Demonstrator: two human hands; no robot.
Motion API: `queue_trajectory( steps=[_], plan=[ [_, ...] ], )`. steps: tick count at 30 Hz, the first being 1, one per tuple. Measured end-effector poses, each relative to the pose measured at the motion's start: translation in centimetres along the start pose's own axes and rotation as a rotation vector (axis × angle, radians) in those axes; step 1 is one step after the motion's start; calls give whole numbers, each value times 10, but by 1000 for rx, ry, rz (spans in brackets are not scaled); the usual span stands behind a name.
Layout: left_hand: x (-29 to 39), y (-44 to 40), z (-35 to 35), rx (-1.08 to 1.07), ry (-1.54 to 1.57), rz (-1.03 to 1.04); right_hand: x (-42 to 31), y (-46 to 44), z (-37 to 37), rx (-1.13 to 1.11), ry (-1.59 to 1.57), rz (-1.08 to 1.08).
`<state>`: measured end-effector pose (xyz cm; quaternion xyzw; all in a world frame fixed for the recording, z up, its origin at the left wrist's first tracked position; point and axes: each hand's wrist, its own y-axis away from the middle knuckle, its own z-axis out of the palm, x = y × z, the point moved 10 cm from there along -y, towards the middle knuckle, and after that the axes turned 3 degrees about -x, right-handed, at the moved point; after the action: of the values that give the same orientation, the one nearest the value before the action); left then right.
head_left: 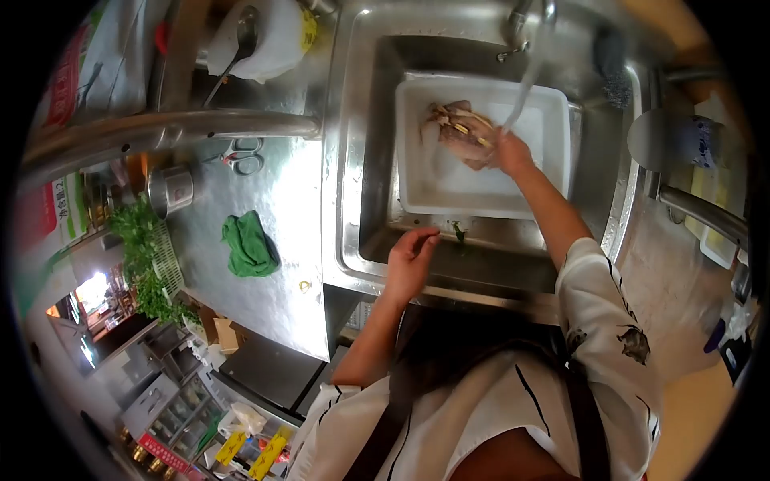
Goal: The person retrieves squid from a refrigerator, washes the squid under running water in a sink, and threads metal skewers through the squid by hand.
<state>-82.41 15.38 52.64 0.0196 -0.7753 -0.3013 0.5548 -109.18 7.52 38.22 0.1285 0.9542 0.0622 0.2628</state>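
A white rectangular tub (406, 172) sits in the steel sink. In its left half lies a piece of raw meat (464, 138), pale pink with some yellow strips on it. My right hand (512, 154) is closed at the meat's right end; its fingertips are partly hidden. A whitish stream or hose (529, 80) runs down from the tap to this hand; which of the two, I cannot tell. My left hand (411, 260) is over the sink's near side, its fingers curled and nothing visible in them. A green leafy scrap (459, 232) lies just right of it.
Left of the sink, a steel counter (204, 276) holds a green cloth (249, 244), scissors (243, 156) and a metal cup (170, 191). Leafy greens (138, 248) stand at its left edge. A steel rail (208, 126) crosses above. A dark scourer (616, 90) is at the sink's far right corner.
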Motion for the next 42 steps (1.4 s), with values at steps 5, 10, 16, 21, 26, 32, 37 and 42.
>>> queue_trajectory(
  steps=[5, 10, 16, 21, 26, 32, 37, 42],
  plan=[
    [-30, -46, 37, -77, 410, -201, -25, 54, 10, -251, -769, 260],
    [-58, -103, 101, -149, 701, -486, -93, 92, -51, -81, -299, 99],
    [-14, -125, 145, -618, 1138, -487, -112, 118, -95, -8, -481, -133],
    [8, -133, 152, -581, 1104, -373, -7, 71, -146, 270, -884, 191],
    [21, -144, 171, -413, 1021, -318, -10, -6, -204, 425, -773, 5],
    [-10, -162, 191, -302, 998, -490, -78, -36, -231, 449, -11, -357],
    [-49, -185, 198, -192, 1114, -552, -103, -48, -225, 354, 391, -292],
    [-31, -180, 191, -131, 1141, -521, -103, -60, -217, 298, 469, -326]
  ],
)
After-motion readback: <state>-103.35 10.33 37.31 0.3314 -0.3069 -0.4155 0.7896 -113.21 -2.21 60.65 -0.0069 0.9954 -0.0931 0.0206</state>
